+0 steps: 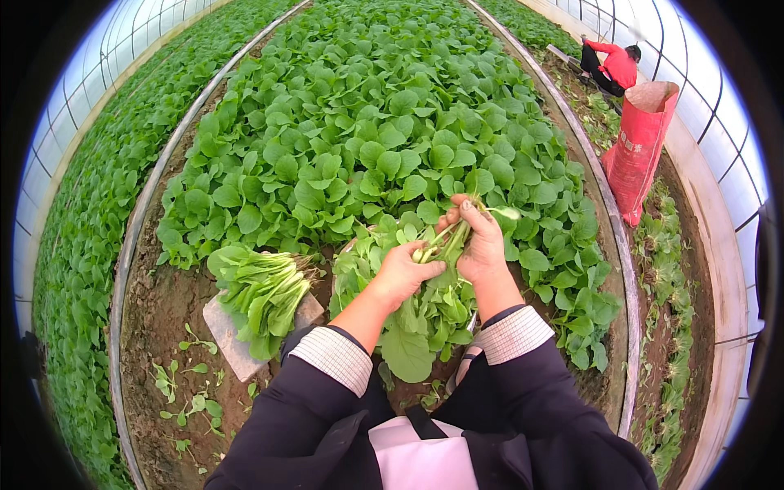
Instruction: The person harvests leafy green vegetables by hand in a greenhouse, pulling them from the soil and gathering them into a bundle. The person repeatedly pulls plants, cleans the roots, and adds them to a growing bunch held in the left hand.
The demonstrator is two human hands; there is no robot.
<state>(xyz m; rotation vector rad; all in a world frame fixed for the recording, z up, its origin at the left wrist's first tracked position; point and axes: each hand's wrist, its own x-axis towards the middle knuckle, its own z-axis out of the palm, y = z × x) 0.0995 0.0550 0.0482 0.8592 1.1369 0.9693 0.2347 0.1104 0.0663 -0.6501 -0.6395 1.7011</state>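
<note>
Both hands are together over a heap of loose leafy greens point(358, 263) between the person's legs. My left hand point(407, 272) pinches pale stems of a few green plants point(450, 242) between thumb and fingers. The root end of these plants is held in my right hand point(481, 242), its fingers curled around the stems, and one small leaf sticks out past them. Large leaves hang down below the hands. To the left, a neat bunch of greens point(266, 297) lies on a grey block point(226, 337), its roots pointing right.
A dense bed of greens point(380, 122) grows just ahead. Pale raised strips point(144, 190) border it on both sides. Scattered leaves point(199, 404) lie on the soil at left. Beyond the right strip stand a red woven sack point(640, 153) and a crouching person in red point(618, 64).
</note>
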